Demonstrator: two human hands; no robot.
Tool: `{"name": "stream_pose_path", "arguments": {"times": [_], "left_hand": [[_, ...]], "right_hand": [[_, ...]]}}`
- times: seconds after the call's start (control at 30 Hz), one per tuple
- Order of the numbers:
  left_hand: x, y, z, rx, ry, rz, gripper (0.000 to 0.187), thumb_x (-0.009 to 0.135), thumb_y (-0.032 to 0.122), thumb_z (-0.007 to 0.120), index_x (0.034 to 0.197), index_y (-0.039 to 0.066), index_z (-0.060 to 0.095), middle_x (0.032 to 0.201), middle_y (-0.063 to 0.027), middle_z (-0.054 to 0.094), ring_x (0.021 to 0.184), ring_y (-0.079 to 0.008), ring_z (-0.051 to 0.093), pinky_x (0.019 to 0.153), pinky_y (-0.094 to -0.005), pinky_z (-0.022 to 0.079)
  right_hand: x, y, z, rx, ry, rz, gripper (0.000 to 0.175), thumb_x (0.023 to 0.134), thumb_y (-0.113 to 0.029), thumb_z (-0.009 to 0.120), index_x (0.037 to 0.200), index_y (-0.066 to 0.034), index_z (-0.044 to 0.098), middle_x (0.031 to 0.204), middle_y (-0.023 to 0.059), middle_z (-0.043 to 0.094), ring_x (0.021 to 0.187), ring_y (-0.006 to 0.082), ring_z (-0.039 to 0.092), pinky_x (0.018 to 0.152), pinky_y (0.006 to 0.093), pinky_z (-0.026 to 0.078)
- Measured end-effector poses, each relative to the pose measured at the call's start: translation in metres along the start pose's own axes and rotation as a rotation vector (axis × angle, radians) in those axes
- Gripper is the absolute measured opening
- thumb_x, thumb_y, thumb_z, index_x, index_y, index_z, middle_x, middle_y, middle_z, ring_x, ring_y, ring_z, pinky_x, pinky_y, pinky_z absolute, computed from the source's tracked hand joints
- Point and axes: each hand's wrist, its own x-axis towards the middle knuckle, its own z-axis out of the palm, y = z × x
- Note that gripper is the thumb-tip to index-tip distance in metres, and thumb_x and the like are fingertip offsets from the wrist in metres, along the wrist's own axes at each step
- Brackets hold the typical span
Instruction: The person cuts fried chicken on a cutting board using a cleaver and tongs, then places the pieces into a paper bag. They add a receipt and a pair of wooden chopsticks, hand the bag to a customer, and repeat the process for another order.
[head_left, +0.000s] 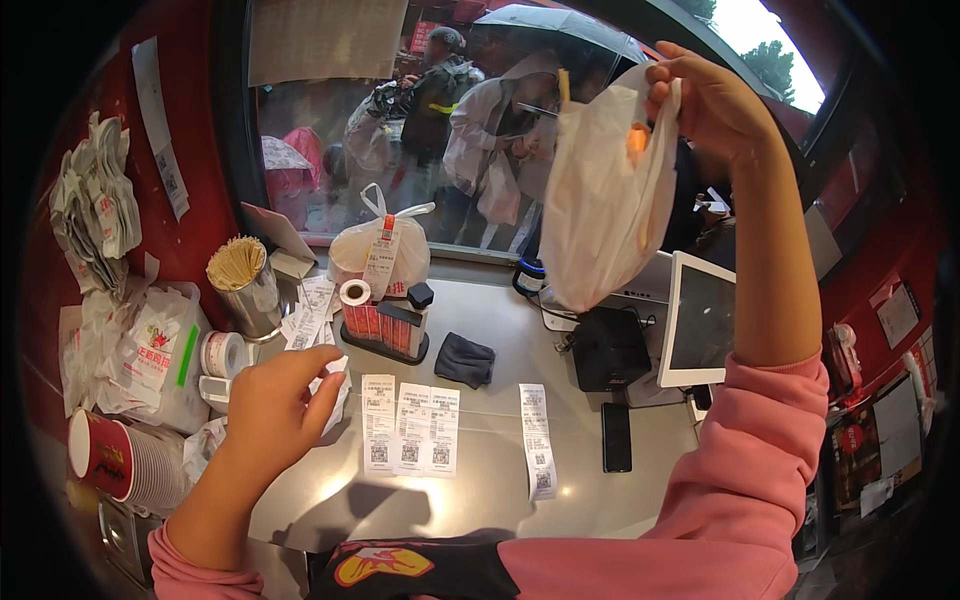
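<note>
My right hand is raised at the window and grips a white plastic bag by its handles. The bag hangs full above the counter, with something orange showing through an opening and a thin stick poking out at its top left. My left hand is over the left of the counter, its fingers curled around a piece of white paper, partly hidden by the hand. Beside it lie several printed receipts in a row. Another receipt lies apart to the right.
A tied bag with a receipt stands by the window, behind a tape dispenser. A dark cloth, phone, black printer and screen are on the counter. Skewers and stacked paper cups stand left. People wait outside.
</note>
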Motion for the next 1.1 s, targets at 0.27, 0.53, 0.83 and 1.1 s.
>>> {"name": "stream_pose_path", "arguments": {"times": [0.27,0.53,0.83,1.1], "left_hand": [[-0.096,-0.073,0.083,-0.252,-0.337,-0.593,0.018,0.081,0.013,0.061,0.096,0.003,0.064,0.071,-0.0076,0.065,0.053,-0.0134,0.059,0.053,-0.0266,0.047],[-0.168,-0.07,0.135,-0.661,-0.244,-1.108,0.017,0.085,0.01,0.06,0.099,0.001,0.061,0.082,-0.0075,0.064,0.061,-0.0119,0.058,0.055,-0.0255,0.049],[-0.142,-0.079,0.156,-0.131,-0.187,-0.696,0.022,0.074,0.006,0.065,0.095,0.003,0.062,0.09,-0.0129,0.06,0.062,-0.0204,0.06,0.059,-0.0303,0.05],[-0.152,-0.091,0.158,-0.249,-0.155,-0.921,0.02,0.078,0.004,0.062,0.098,0.001,0.061,0.092,-0.0104,0.06,0.072,-0.0171,0.061,0.062,-0.0273,0.05]], "right_hand": [[0.107,0.137,-0.182,-0.562,0.403,0.011,0.007,0.08,-0.01,0.055,0.079,-0.0036,0.057,0.066,0.006,0.053,0.065,0.0191,0.057,0.06,0.0344,0.047],[0.128,0.309,-0.204,0.267,0.81,0.221,0.013,0.083,-0.009,0.056,0.088,-0.0007,0.048,0.082,0.0069,0.045,0.075,0.0211,0.048,0.074,0.0327,0.045],[0.136,0.354,-0.167,0.292,0.689,0.435,0.025,0.081,-0.012,0.057,0.098,0.0019,0.047,0.089,0.0082,0.043,0.078,0.0197,0.046,0.073,0.0329,0.044],[0.141,0.356,-0.156,-0.018,0.504,0.541,0.012,0.075,-0.007,0.052,0.085,0.0004,0.053,0.077,0.009,0.048,0.063,0.0213,0.051,0.059,0.0371,0.047]]}}
